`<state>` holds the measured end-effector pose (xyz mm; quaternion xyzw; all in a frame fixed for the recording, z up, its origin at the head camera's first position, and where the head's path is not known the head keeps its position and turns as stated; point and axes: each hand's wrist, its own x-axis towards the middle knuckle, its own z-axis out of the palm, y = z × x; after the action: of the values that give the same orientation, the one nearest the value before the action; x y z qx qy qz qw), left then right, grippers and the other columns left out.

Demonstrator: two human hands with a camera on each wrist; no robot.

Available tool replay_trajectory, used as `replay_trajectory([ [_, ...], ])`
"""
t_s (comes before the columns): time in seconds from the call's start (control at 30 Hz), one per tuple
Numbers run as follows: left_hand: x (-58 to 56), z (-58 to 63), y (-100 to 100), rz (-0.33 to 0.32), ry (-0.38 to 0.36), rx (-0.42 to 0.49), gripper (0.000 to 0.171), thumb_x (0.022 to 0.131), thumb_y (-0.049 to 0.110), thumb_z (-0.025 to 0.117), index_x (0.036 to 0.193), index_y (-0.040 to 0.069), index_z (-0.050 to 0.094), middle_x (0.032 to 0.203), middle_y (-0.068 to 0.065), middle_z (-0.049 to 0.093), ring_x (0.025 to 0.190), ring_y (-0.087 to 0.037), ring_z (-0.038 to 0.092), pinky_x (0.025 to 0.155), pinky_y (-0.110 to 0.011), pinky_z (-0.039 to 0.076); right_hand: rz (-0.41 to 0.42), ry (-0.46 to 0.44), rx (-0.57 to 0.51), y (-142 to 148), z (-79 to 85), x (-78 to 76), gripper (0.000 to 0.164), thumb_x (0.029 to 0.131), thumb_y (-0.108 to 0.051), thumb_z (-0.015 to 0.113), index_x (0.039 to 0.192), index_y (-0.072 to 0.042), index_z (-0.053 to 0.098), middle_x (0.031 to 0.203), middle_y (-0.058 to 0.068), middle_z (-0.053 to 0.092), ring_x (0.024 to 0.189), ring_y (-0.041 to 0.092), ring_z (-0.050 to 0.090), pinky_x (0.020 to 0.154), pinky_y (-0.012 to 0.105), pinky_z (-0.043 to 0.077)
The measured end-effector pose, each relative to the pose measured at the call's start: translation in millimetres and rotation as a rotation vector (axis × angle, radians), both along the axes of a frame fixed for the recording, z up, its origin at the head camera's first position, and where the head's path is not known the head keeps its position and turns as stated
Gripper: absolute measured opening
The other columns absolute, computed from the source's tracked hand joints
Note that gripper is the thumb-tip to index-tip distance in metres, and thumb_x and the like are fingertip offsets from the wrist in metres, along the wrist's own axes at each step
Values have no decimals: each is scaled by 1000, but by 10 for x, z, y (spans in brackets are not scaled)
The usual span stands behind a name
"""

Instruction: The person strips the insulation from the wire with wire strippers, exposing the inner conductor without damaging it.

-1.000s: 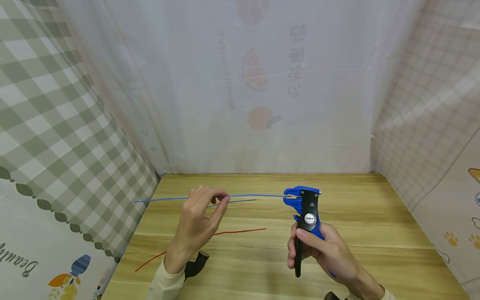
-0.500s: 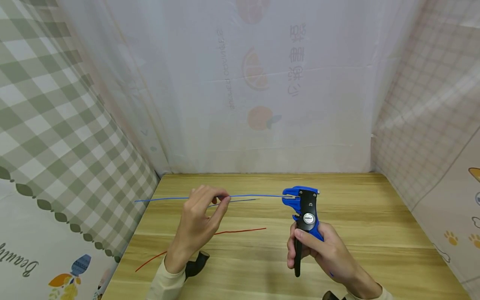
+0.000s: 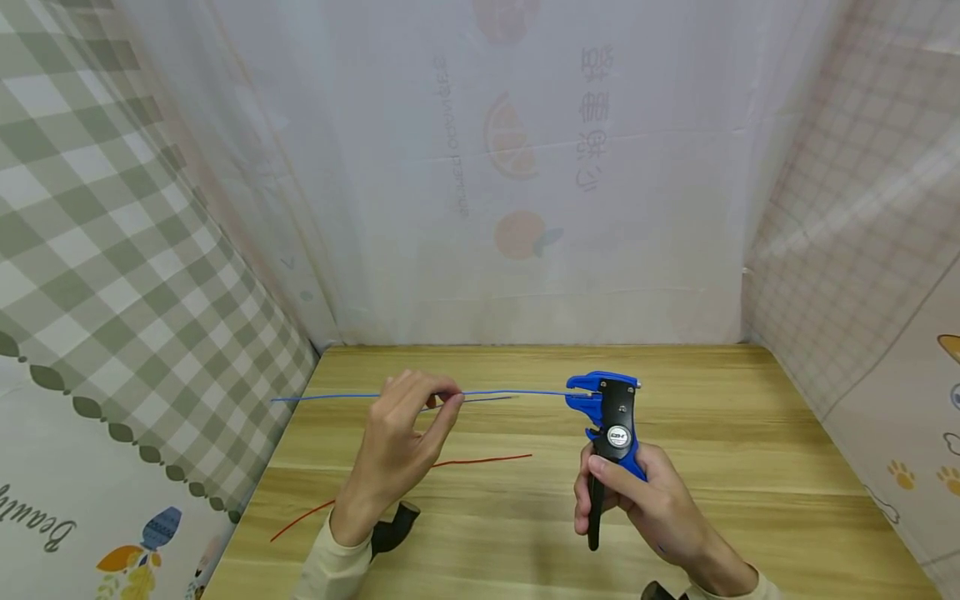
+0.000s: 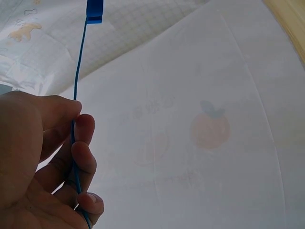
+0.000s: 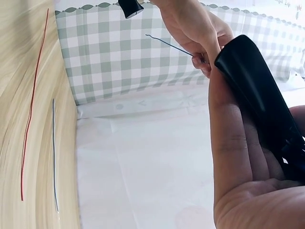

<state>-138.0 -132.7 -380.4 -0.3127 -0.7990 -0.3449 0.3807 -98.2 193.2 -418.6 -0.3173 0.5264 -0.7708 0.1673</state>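
In the head view my left hand (image 3: 401, 450) pinches a blue wire (image 3: 517, 392) between thumb and forefinger. The wire stretches level above the table, its left end sticking out past the hand. Its right end lies between the blue jaws of a wire stripper (image 3: 618, 417). My right hand (image 3: 652, 500) grips the stripper upright by its handles, thumb across the front. From the left wrist, the wire passes along the curled fingers (image 4: 85, 157) up to the blue stripper tip (image 4: 94, 12). The right wrist view shows the black handle (image 5: 259, 100) in my right hand, jaws hidden.
A second blue wire (image 3: 483, 400) and a red wire (image 3: 487, 460) lie on the wooden table (image 3: 712, 467), both partly behind the left hand and forearm. Printed cloth hangs at the back (image 3: 637, 275) and on both sides. A black wrist-camera part (image 3: 395, 527) sits beside the left wrist.
The stripper has shifted very slightly left over the wire's end, and the held wire has edged slightly right. Both hands keep the same grip.
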Motion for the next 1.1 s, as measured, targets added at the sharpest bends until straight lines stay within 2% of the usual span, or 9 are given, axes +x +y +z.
replay_trajectory([
  [0.33,6,10,8,-3,-19,-11,4,104,8,80,102,10,78,93,1,77,85,-15,64,82,-25,45,-14,7,11,0,-9,-7,27,117,7,29,114,8,56,94,5,78,79,24,84,75,50,70],
  [0.7,7,-9,15,-16,-41,-5,14,96,-1,84,101,11,78,92,1,77,83,-20,66,81,-27,46,-38,15,42,10,-26,-11,29,118,7,31,115,5,60,91,4,77,74,25,83,72,50,70],
  [0.8,9,-5,15,-13,-46,-9,13,97,0,84,102,11,78,93,1,77,84,-17,65,81,-28,46,-55,27,69,8,-18,-13,29,118,6,32,114,4,61,86,10,74,72,25,83,71,50,69],
  [0.97,7,-2,12,-14,-35,-14,12,98,2,83,102,11,77,92,2,77,84,-14,64,81,-27,46,-75,41,113,5,-13,-11,27,118,6,32,111,8,58,83,26,64,70,24,82,67,50,68],
  [1.1,11,-8,11,-15,-35,-15,12,98,2,83,102,12,77,92,2,76,84,-14,63,81,-27,45,-82,42,128,6,-19,-14,28,118,5,33,111,6,60,82,29,62,68,24,82,66,50,67],
])
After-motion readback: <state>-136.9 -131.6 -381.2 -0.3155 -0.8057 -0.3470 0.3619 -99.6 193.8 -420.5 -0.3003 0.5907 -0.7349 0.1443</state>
